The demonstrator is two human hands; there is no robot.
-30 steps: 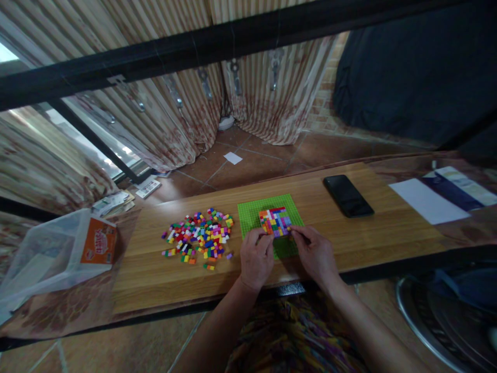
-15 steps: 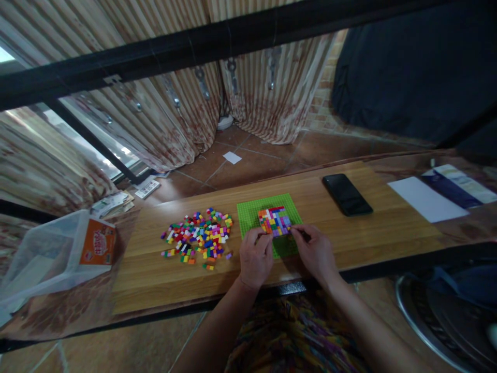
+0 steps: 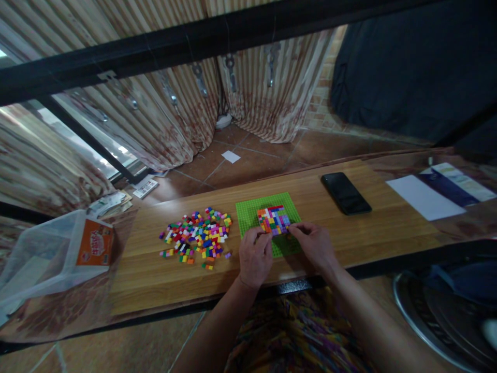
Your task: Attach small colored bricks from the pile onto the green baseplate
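Observation:
A flat block of joined toy bricks in many colours appears just over the green studded baseplate; whether it touches the plate I cannot tell. At its near left corner, my left hand is closed with bent fingers on the edge. My right hand pinches at the block's right edge, thumb and forefinger together. The fingertips hide both gripped spots, and any small brick in them is too small to make out. Left of the baseplate lies a loose pile of small coloured bricks.
Everything rests on a wooden board. A black phone lies at the right, with white paper beyond it. At the far left stands a clear plastic bin with an orange label. A dark metal bar crosses beyond the table.
My right hand has shifted slightly at the block's right edge. The left hand keeps its grip, and the whole view has moved a little.

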